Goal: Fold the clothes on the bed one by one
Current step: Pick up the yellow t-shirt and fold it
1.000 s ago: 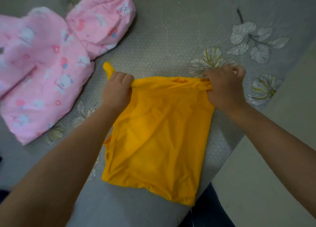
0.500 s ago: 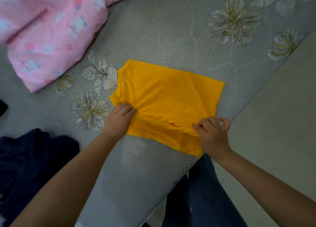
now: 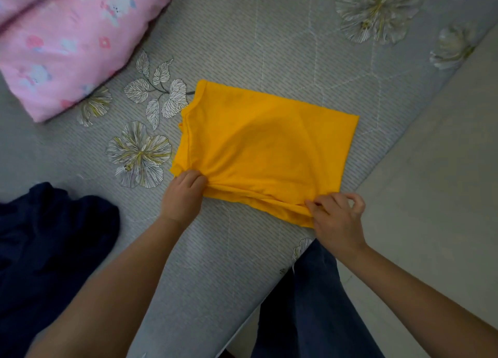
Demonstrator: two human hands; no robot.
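Note:
A yellow garment (image 3: 264,145) lies folded into a rough rectangle on the grey flowered bed (image 3: 242,48), close to the bed's right edge. My left hand (image 3: 183,196) grips its near left corner, fingers curled into the bunched cloth. My right hand (image 3: 336,217) pinches the near right corner between thumb and forefinger, the other fingers raised. The near edge is wrinkled between the two hands.
A pink printed garment (image 3: 67,42) lies at the far left. A dark navy garment (image 3: 48,250) is heaped at the near left. The bed's edge runs diagonally on the right, with pale floor (image 3: 431,169) beyond and my jeans-clad legs (image 3: 310,303) below.
One second ago both hands held the yellow garment's far edge; they carried it toward me, folding the garment in half. Since half a second ago the hands have stayed on the near corners.

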